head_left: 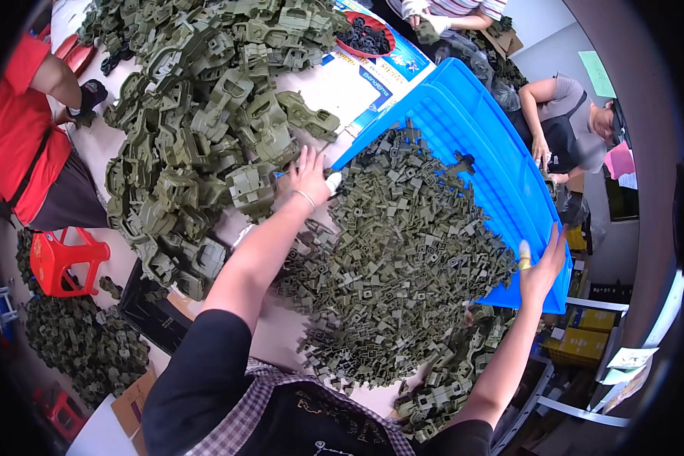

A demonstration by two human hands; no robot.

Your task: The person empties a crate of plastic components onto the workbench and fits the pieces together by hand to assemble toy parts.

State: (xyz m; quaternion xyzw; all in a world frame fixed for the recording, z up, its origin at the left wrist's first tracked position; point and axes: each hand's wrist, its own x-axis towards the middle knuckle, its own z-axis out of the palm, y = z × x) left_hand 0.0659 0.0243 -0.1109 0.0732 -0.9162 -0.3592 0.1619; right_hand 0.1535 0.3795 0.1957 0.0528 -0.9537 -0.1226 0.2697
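A blue plastic crate lies tipped on its side on the table, its open side toward me. A large heap of small olive-green plastic parts spreads from inside it across the tabletop. My right hand grips the crate's right rim, thumb inside and fingers outside; a yellowish wrap covers the thumb. Beside the crate's left corner is my left hand, fingers spread, with a white wrap on the thumb. Its fingertips are close to the pile of larger green toy-vehicle body shells. Whether it touches the crate is unclear.
A red bowl of black parts stands at the back. People work at left, back and right. A red stool and another green heap are at left. More green shells lie near my right arm, beside shelving.
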